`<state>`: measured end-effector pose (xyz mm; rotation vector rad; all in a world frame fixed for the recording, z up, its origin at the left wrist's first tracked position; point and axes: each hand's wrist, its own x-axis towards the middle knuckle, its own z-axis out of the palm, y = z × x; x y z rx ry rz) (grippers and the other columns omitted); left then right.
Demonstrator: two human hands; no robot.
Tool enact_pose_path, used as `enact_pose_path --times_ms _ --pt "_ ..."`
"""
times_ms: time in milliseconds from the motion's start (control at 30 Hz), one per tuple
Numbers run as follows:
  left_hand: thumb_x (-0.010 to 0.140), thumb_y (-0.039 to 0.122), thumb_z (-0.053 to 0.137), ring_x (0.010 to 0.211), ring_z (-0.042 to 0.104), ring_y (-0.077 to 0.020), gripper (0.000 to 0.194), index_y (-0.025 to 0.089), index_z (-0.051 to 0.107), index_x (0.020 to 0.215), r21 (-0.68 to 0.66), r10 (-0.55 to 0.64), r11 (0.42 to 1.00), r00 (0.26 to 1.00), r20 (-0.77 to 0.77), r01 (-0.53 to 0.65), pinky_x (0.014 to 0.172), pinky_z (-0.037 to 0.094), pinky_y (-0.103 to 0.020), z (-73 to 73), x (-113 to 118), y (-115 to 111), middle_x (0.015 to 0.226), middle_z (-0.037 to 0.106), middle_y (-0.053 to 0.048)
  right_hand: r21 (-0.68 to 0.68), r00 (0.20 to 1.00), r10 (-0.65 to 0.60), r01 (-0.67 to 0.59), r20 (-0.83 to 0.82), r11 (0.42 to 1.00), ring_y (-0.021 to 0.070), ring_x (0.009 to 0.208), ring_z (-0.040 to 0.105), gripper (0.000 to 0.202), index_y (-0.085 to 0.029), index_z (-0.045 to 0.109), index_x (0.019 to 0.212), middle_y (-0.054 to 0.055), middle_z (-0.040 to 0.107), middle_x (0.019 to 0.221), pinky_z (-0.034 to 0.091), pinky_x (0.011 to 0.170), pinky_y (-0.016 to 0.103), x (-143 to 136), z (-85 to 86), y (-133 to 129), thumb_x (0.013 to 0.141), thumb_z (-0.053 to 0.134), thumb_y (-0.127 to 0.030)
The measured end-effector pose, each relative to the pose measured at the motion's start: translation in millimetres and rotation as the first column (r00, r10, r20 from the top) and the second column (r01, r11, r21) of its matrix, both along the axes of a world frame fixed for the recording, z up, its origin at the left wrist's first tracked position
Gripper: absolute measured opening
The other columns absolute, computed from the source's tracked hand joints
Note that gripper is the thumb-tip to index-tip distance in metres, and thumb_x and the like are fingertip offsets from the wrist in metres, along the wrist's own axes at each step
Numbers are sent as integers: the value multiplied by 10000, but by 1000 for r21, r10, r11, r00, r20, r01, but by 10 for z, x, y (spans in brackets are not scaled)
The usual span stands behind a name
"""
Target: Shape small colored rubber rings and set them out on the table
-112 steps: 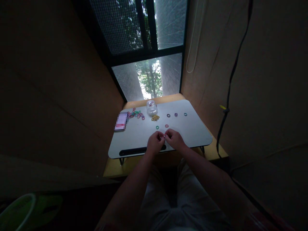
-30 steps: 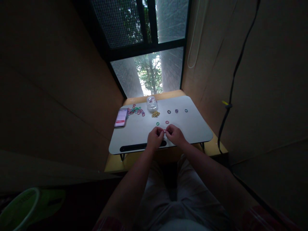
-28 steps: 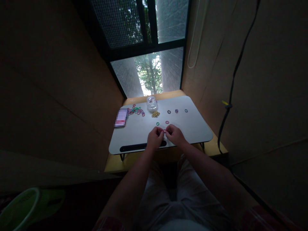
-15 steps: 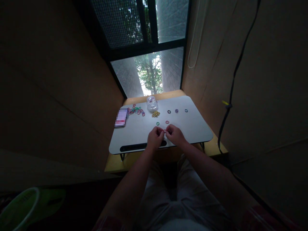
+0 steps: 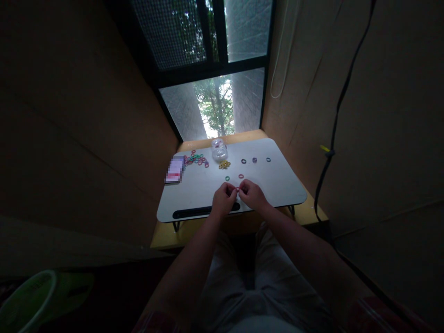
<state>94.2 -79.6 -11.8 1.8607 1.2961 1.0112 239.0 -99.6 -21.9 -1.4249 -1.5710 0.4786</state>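
My left hand (image 5: pixel 224 198) and my right hand (image 5: pixel 252 194) meet over the front of the white lap table (image 5: pixel 194 194). Thumb and fingers of each are pinched on a small red hair tie (image 5: pixel 237 188), mostly covered by the fingertips. Just beyond them lie a green hair tie (image 5: pixel 227 178) and a pink hair tie (image 5: pixel 241 176). Farther back on the right are a dark hair tie (image 5: pixel 243 161), a purple one (image 5: pixel 255 160) and a blue-green one (image 5: pixel 268 159). A yellow pile of hair ties (image 5: pixel 225 165) sits near the middle, and a mixed pile (image 5: pixel 197 159) at the back left.
A clear plastic container (image 5: pixel 219 150) stands at the table's back. At its left edge lies a phone-like flat object (image 5: pixel 175 169), blurred out. A black slot (image 5: pixel 190 212) runs along the front. Beyond is a window (image 5: pixel 218 106); a dark cord (image 5: pixel 342 97) hangs right.
Both hands stay in nearly the same place, still pinching the red hair tie, which shows slightly differently between the fingertips. Nothing else has visibly moved.
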Motion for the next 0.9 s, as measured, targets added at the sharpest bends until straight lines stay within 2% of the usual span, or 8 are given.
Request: enact_pose_path --times_ms 900 --pt "791 377 581 584 507 -100 184 194 564 778 -9 -9 1000 1000 -8 9 581 373 -228 28 1 -20 654 584 29 -1 1000 1 -1 1 1000 109 536 468 51 -198 525 716 -33 525 595 336 526 223 2 24 -11 746 527 -239"
